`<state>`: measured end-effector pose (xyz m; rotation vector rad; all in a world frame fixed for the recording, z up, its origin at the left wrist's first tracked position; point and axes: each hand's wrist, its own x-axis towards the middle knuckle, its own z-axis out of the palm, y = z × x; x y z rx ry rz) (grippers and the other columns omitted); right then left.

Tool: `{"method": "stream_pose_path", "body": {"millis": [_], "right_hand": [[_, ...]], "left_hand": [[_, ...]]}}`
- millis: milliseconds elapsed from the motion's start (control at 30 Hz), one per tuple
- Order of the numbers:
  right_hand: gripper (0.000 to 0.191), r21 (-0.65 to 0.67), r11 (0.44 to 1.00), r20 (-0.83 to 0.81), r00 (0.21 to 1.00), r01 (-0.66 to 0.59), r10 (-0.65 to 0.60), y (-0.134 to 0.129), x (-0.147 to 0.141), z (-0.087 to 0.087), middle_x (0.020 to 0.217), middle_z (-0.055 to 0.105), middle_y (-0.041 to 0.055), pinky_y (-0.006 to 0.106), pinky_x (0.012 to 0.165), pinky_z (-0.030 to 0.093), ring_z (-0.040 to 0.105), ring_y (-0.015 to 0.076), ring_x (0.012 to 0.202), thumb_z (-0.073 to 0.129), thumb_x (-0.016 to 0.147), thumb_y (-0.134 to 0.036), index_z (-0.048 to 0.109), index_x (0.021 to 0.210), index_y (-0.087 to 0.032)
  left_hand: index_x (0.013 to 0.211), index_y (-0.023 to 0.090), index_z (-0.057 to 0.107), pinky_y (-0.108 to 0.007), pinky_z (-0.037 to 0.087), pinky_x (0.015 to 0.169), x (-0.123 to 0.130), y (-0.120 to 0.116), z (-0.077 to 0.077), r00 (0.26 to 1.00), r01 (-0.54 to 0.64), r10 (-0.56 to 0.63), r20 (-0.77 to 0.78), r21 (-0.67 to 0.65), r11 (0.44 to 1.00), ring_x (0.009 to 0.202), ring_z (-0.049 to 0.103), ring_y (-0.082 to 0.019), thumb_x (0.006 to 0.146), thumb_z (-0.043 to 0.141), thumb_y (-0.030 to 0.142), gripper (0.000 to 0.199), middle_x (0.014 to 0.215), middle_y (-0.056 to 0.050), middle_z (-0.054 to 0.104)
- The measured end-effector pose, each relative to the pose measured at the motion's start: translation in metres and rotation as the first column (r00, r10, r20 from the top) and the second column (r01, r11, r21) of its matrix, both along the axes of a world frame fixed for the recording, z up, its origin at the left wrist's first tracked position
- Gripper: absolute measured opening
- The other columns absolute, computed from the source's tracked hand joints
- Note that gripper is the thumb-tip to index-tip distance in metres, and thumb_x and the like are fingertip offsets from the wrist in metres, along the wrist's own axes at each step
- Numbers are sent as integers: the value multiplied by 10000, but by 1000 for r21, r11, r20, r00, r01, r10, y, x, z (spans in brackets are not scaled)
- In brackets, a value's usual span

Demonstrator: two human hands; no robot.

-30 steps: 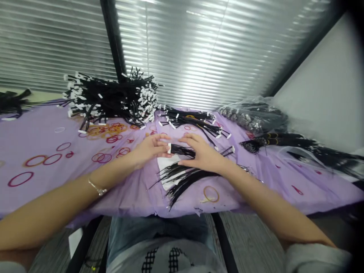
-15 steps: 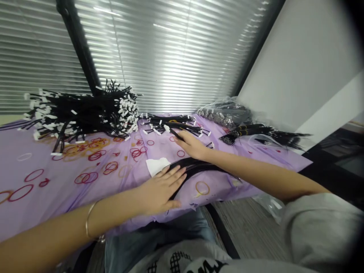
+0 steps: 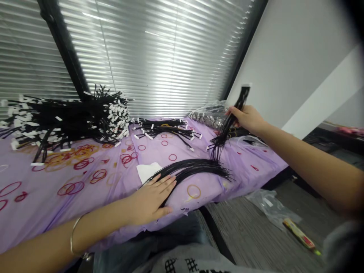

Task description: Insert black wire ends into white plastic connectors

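Observation:
My left hand (image 3: 150,195) lies flat with its fingers stretched out, pressing on a curved bundle of loose black wires (image 3: 196,165). Beside its fingertips is a piece of white paper (image 3: 146,172), partly under the wires. Up at the right, my right hand (image 3: 246,117) is closed around a flat black cable (image 3: 229,123). It hangs slanted, with a white end at the top and loose strands splayed at the bottom, close above the bundle's right end. Behind the bundle lie several black cables with white connectors (image 3: 167,129).
A big heap of black cables with white connectors (image 3: 76,117) lies at the left. Red and yellow rubber bands (image 3: 85,151) are scattered over the purple cloth (image 3: 204,185). A clear bag (image 3: 210,113) stands by the blinds (image 3: 162,57). Another plastic bag (image 3: 271,206) lies on the floor.
My right hand has moved right and up from the cables at the back, lifting the black cable. My left hand stays flat on the wires. The view has shifted slightly.

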<state>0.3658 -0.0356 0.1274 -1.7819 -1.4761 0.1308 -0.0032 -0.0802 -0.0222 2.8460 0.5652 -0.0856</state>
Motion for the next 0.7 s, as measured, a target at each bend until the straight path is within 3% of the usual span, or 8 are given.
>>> {"method": "stream_pose_path", "body": {"millis": [200, 433, 533, 700], "right_hand": [[275, 142, 969, -132, 974, 201, -183, -34, 41, -20, 442, 499, -4, 218, 441, 347, 482, 105, 399, 457, 897, -317, 634, 842, -115], [242, 310, 908, -267, 943, 281, -201, -61, 41, -60, 521, 517, 19, 271, 448, 403, 512, 147, 425, 449, 869, -349, 589, 784, -171], [271, 444, 843, -295, 938, 305, -184, -67, 39, -64, 563, 522, 28, 293, 456, 411, 515, 153, 426, 439, 868, -403, 573, 772, -188], [244, 573, 776, -294, 950, 262, -104, -72, 34, -57, 566, 518, 29, 312, 461, 420, 518, 156, 416, 494, 835, -400, 576, 736, -193]], "left_hand": [[1472, 93, 184, -431, 96, 1152, 0, -2, 2, 1000, -5, 6, -25, 30, 1000, 1419, 128, -260, 938, 266, 509, 682, 1532, -147, 143], [1468, 96, 209, -439, 137, 1142, 1, -2, 3, 1000, -10, 9, 11, 31, 999, 1411, 174, -263, 944, 265, 476, 650, 1521, -147, 185], [1463, 94, 225, -437, 151, 1140, 1, -3, 5, 1000, -21, 20, 19, 20, 1000, 1409, 180, -265, 941, 277, 477, 650, 1520, -148, 192], [1465, 107, 222, -430, 144, 1141, 0, -4, 3, 999, -25, 24, 35, 26, 999, 1408, 188, -261, 940, 298, 468, 641, 1522, -143, 197]]}}
